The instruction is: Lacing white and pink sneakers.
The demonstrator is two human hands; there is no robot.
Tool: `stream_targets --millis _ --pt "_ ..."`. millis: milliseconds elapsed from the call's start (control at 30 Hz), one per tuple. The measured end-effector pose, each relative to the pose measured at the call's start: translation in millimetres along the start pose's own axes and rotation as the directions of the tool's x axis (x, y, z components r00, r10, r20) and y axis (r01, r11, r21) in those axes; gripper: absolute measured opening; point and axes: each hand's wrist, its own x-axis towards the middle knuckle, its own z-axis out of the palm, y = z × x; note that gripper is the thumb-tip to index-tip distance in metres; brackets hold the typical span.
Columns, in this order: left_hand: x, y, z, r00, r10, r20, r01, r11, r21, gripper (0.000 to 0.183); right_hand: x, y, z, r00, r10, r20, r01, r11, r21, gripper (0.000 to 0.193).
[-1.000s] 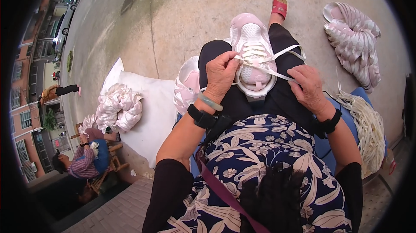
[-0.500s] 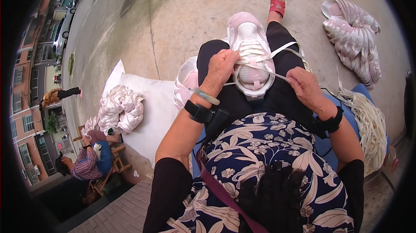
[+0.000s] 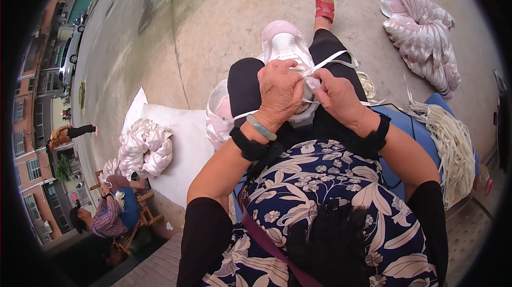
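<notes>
Head view: outdoor concrete ground (image 3: 224, 25), both hands' grip closed on white laces (image 3: 330, 63) of pink shoe (image 3: 282, 44).

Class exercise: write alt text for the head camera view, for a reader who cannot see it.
Seen from above, a seated person's left hand and right hand pull white laces on a pale pink shoe resting on their lap. Heaps of similar shoes lie on the concrete ground nearby.
</notes>
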Motion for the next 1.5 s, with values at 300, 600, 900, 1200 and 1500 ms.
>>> stream_targets --millis 300,600,900,1200,1500 --pt "-12.2 -2.1 18.0 0.998 -0.065 -0.016 0.066 0.996 0.053 0.016 5.4 3.4 14.1 0.990 -0.114 -0.081 0.099 0.980 -0.173 0.037" --pt "-12.2 -4.1 28.6 0.996 -0.074 -0.041 0.077 0.994 0.074 0.017 6.9 10.7 19.5 0.992 -0.116 -0.051 0.107 0.982 -0.155 0.018" --pt "0.3 12.6 15.7 0.996 -0.085 -0.013 0.086 0.989 0.123 0.008 10.5 19.8 12.5 0.993 -0.119 0.012 0.119 0.989 -0.087 0.018" --pt "-112.5 -64.2 -116.8 0.955 -0.297 -0.012 0.266 0.835 0.482 0.003 -1.0 20.9 9.1 0.996 -0.089 0.024 0.091 0.988 -0.127 0.024" --pt "-179.5 -108.4 -132.3 0.805 -0.593 -0.009 0.480 0.643 0.597 0.010 -3.7 10.5 3.3 0.979 -0.198 0.050 0.204 0.947 -0.249 0.027"
